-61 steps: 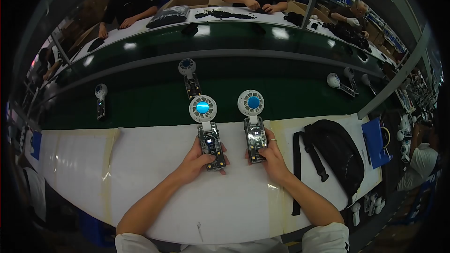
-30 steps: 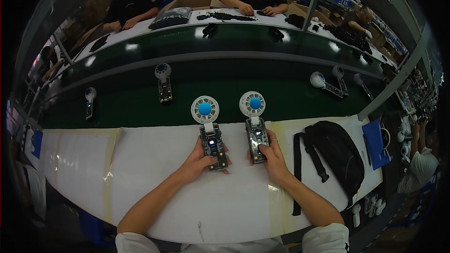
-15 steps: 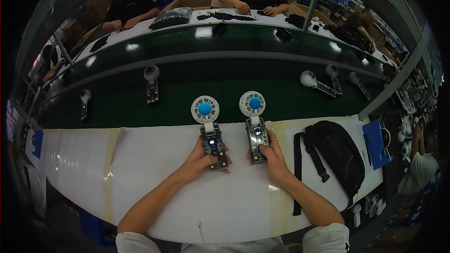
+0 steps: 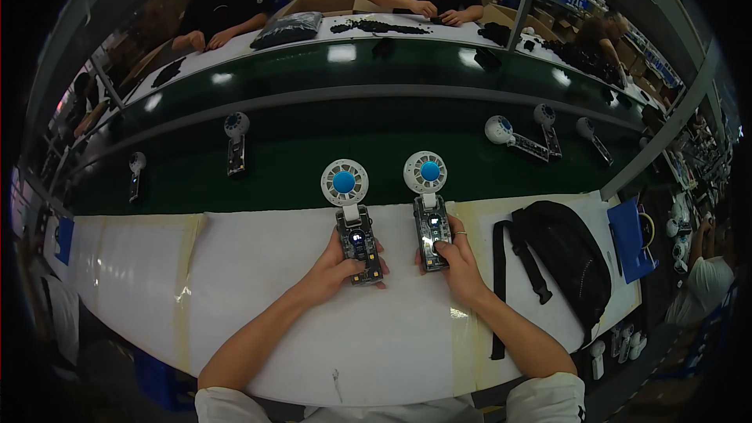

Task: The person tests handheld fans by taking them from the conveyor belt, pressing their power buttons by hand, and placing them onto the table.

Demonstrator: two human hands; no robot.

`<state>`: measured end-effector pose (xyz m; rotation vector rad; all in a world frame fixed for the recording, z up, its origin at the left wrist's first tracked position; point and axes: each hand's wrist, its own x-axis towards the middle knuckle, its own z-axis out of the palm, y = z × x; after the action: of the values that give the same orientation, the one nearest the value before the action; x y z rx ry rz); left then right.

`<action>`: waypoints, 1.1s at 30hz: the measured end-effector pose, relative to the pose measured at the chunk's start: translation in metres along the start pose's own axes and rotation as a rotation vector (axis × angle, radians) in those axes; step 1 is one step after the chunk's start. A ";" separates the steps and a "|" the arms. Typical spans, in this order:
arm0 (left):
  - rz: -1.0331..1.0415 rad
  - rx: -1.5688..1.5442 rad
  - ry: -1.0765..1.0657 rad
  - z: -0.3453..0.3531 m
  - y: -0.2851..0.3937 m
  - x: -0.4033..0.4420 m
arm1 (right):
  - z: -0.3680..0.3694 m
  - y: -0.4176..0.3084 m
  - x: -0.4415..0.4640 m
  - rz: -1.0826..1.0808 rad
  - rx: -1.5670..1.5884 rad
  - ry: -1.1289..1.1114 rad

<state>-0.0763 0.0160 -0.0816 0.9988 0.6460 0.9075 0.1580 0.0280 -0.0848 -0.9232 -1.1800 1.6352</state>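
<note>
My left hand is closed round the clear-bodied handle of a handheld fan, its thumb on the lower front. The fan's round white head with a blue centre points away from me. In my right hand is a second handheld fan of the same kind, with the thumb pressed on the middle of the handle. Small lit displays glow on both handles. The two fans are held side by side, upright and apart, over the white tabletop.
A black waist bag lies to the right, near a blue bin. Beyond the table runs a green conveyor belt carrying several fans, among them one fan at left. Co-workers handle small dark parts at the far bench.
The fans on the near belt have shifted left. Dark pieces on the far belt have slid right. Both of my hands keep their grip, nearly still.
</note>
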 end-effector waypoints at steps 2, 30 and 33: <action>0.006 0.004 -0.002 0.000 0.000 0.000 | 0.000 0.000 0.000 0.003 -0.007 0.000; -0.019 -0.005 0.011 0.005 -0.004 0.007 | -0.008 -0.005 -0.001 0.018 -0.011 0.013; -0.005 0.008 0.003 0.009 -0.004 0.010 | -0.013 -0.003 0.000 0.005 -0.023 -0.008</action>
<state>-0.0628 0.0199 -0.0819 1.0024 0.6549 0.9033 0.1705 0.0322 -0.0857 -0.9354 -1.2052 1.6343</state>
